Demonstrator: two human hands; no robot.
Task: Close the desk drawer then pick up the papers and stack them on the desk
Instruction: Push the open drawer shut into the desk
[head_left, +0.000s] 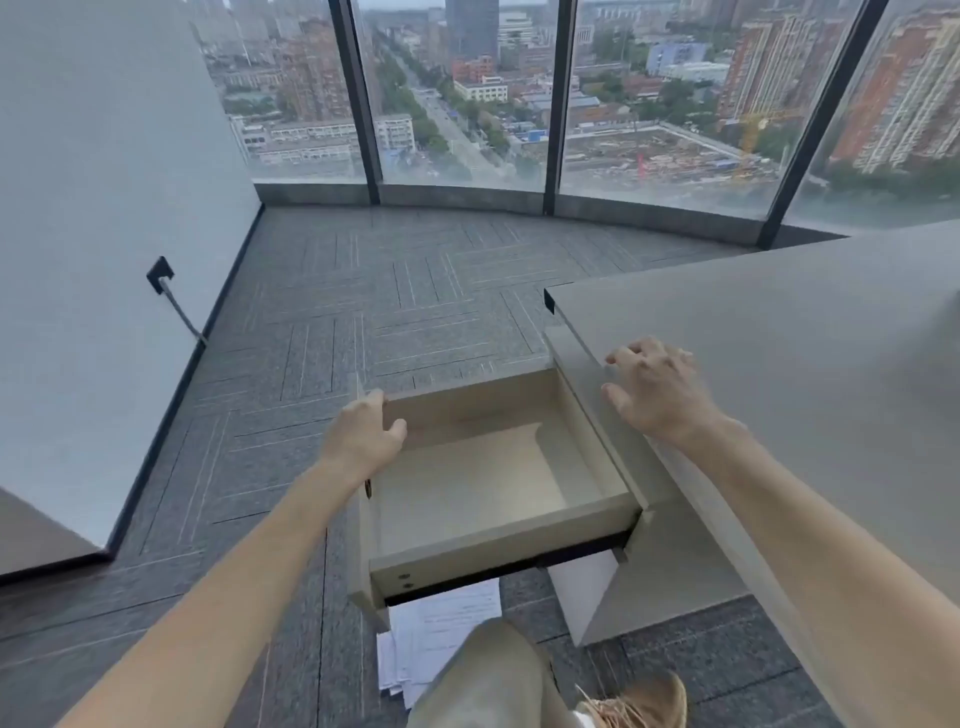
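The drawer (498, 478) is pulled all the way out to the left of the desk (779, 364), empty inside, so it has to slide right to shut. My left hand (363, 441) is already on the far-left corner of the drawer front, fingers hooked over the top edge, thumb on the inside. That's a loose hold on the panel, not a tight grip. My left arm is stretched out almost straight. My right hand (657, 395) hovers over the desk edge just beside the drawer slot, fingers spread wide, holding nothing. So the left does the pushing, I reckon. The papers (441, 639) lie on the floor under the drawer, by my knee, partly hidden. Those come after.
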